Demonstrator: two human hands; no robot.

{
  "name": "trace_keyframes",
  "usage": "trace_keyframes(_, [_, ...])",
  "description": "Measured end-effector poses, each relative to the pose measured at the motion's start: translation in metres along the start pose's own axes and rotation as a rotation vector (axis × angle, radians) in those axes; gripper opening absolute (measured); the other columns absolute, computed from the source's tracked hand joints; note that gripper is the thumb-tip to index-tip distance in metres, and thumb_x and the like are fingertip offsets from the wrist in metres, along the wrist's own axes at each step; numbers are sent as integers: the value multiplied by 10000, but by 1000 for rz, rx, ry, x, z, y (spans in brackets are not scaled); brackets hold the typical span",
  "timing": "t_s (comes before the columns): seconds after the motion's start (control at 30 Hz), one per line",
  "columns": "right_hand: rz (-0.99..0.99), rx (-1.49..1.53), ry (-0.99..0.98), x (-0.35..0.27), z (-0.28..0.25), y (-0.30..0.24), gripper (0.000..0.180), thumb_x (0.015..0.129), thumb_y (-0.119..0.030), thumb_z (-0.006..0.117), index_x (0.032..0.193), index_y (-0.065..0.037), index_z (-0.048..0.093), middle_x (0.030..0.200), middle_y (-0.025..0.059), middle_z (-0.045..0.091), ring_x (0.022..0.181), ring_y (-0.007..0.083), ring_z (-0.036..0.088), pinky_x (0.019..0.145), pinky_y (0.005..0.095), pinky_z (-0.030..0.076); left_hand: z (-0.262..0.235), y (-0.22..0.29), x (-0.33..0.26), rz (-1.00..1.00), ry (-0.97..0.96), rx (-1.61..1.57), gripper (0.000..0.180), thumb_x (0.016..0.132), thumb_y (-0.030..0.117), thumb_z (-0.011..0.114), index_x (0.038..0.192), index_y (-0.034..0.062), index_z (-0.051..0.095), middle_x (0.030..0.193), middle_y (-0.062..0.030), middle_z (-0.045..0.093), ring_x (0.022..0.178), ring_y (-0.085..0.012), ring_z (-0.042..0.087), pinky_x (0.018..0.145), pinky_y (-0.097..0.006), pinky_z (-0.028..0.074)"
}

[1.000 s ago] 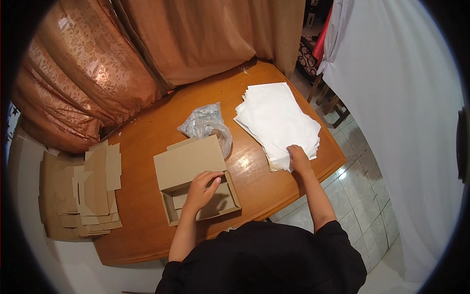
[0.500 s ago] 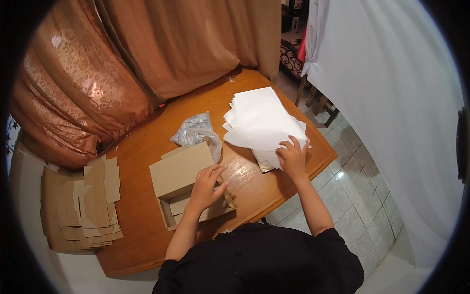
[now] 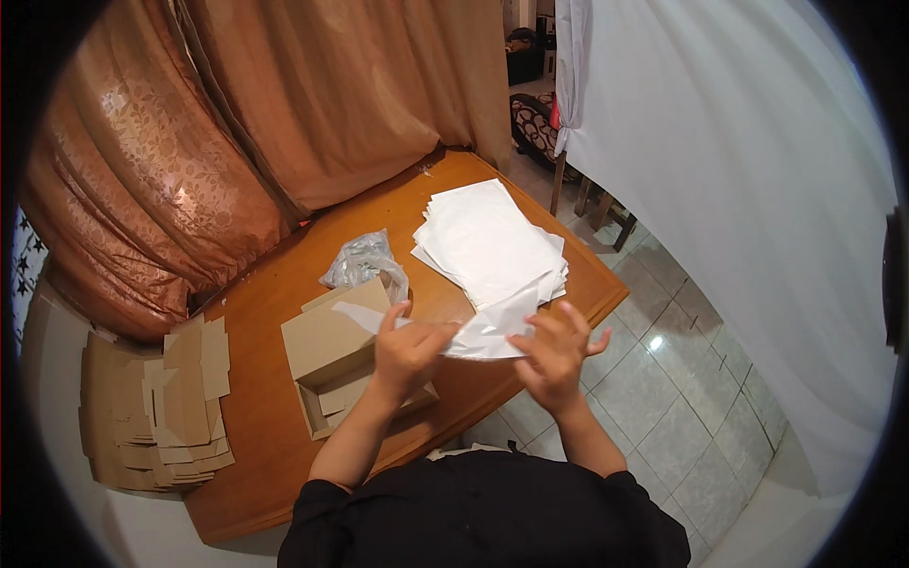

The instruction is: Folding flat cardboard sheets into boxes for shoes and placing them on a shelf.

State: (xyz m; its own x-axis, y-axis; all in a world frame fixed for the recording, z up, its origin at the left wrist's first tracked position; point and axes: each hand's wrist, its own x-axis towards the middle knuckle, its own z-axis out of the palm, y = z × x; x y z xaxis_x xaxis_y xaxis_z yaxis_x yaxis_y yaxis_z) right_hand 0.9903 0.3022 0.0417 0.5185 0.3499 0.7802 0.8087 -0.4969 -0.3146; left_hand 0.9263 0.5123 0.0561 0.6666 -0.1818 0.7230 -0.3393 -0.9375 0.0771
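Observation:
A thin white sheet of paper (image 3: 494, 328) is stretched between my two hands, raised in front of the paper stack and crumpled along its near side. My left hand (image 3: 409, 358) grips the sheet near its left part, above the open cardboard box (image 3: 327, 331). At the other end my right hand (image 3: 554, 358) pinches it with the thumb side, while its outer fingers are spread. Beyond the sheet lies the stack of white paper (image 3: 488, 232), its edges fanned out. The box has its lid tilted back; my left hand and forearm hide part of its inside.
A clear plastic bag (image 3: 365, 257) with small contents lies behind the box. Flat cardboard pieces (image 3: 189, 407) are piled at the left end of the wooden table (image 3: 260, 473). Brown curtains (image 3: 350, 104) hang along the far side, a white cloth (image 3: 691, 189) at the right.
My right hand has drawn the top sheet off the stack toward me. My left hand has moved right and taken hold of it too. The view has shifted slightly.

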Motion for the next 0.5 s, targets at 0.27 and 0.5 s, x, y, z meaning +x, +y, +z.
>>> trace_keyframes(0.27, [352, 399, 69, -7, -20, 0, 511, 665, -244, 781, 1114, -84, 596, 1189, 82, 518, 1231, 279, 375, 1059, 416, 216, -100, 15, -31, -243, 122, -44, 207, 693, 37, 656, 888, 102, 677, 797, -24, 693, 692, -172, 645, 823, -384, 436])
trace_keyframes(0.5, [337, 878, -426, -33, 9, -58, 1098, 599, -301, 850, 1432, -84, 168, 1346, 185, 367, 1269, 287, 331, 1055, 382, 262, -163, 63, -90, -524, 372, -308, 91, 793, 92, 686, 820, 7, 669, 679, -76, 635, 617, -208, 591, 655, -314, 463])
